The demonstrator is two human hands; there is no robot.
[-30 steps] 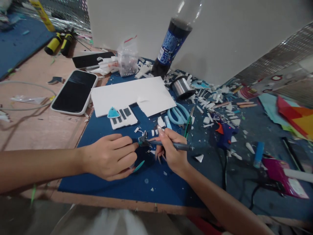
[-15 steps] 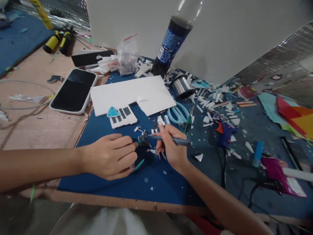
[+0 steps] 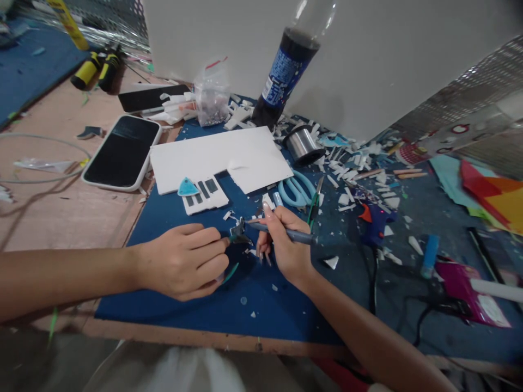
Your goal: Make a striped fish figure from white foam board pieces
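Observation:
My left hand [image 3: 190,262] is closed, thumb and fingertips pinching a small dark grey piece [image 3: 239,231] with pale edges just above the blue mat [image 3: 196,318]. A curved teal strip [image 3: 231,272] pokes out below its little finger; its other end is hidden. My right hand [image 3: 289,247] is wrapped round a slim grey pen-like tool [image 3: 302,237]. The tool's tip points left and meets or nearly meets the dark piece; I cannot tell what kind of tip it has. Small white scraps lie around the fingertips.
A white foam board [image 3: 212,152] and a cut white piece with dark stripes [image 3: 206,196] lie beyond my hands. Blue-handled scissors [image 3: 296,190], a wire spool [image 3: 304,146], a glue gun [image 3: 378,223], a phone [image 3: 123,152] and a cola bottle [image 3: 281,76] surround them.
My right hand's lower fingers have curled slightly and the pen-like tool has shifted a little to the left. My left hand stays almost still on the dark piece.

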